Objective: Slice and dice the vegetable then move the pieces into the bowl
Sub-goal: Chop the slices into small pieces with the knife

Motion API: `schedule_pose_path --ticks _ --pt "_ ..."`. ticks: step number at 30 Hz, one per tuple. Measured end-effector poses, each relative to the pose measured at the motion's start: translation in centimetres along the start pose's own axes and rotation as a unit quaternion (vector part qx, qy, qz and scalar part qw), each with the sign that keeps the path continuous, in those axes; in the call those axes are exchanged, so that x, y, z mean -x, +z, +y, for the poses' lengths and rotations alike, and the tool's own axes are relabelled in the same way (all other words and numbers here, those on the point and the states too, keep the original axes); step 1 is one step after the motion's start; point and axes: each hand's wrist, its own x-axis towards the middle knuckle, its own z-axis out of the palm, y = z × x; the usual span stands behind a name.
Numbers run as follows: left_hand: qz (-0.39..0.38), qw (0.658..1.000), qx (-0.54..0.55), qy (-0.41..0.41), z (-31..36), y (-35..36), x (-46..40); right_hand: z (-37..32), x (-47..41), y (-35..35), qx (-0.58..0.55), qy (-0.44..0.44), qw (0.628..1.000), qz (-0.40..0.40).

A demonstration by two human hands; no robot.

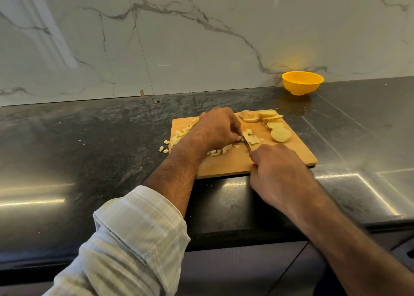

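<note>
We curl left hand (218, 127) over potato strips (251, 138) mid-board, pinning them for cross-cuts. Right hand (276, 168) grips knife (247, 145), blade at fingertips. Diced pile (179, 135) pushed left; uncut slices (274, 124) wait far right. Bowl (302, 82) sits far right, empty.

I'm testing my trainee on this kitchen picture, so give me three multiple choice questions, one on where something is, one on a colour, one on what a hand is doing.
1. Where is the bowl?
A. On the cutting board
B. On the counter by the marble wall, beyond the board's far right corner
C. Under the left hand

2. What colour is the bowl?
A. Yellow
B. Blue
C. White

3. What is the right hand doing?
A. Lying flat
B. Lifting the bowl
C. Gripping the knife

Answers: 1 B, it stands apart from the cutting board. 2 A, plainly yellow. 3 C, fingers curl round the handle, blade by the diced pieces.
</note>
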Motion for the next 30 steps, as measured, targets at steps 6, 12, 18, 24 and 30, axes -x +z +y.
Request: schedule_pose_path --ticks 6,12,18,24,30 --pt "0.060 0.998 0.017 0.010 -1.8 -0.8 -0.1 2.6 0.6 -0.1 -0.058 0.013 0.995 0.083" --pt "0.111 0.994 0.014 0.012 -2.5 -0.8 -0.4 2.9 -0.4 0.6 -0.028 0.056 0.996 0.067" --pt "0.148 0.989 0.002 0.004 -3.0 -1.0 -0.6 0.7 -2.3 1.3 -0.042 0.014 0.998 0.048" --pt "0.180 0.983 0.000 -0.019 -3.8 -1.7 -0.6 2.7 -3.1 0.2 -0.057 0.021 0.992 0.113" --pt "0.205 0.978 0.003 -0.036 -4.5 -1.8 -0.6 1.7 -4.1 0.6 -0.077 0.001 0.994 0.074"
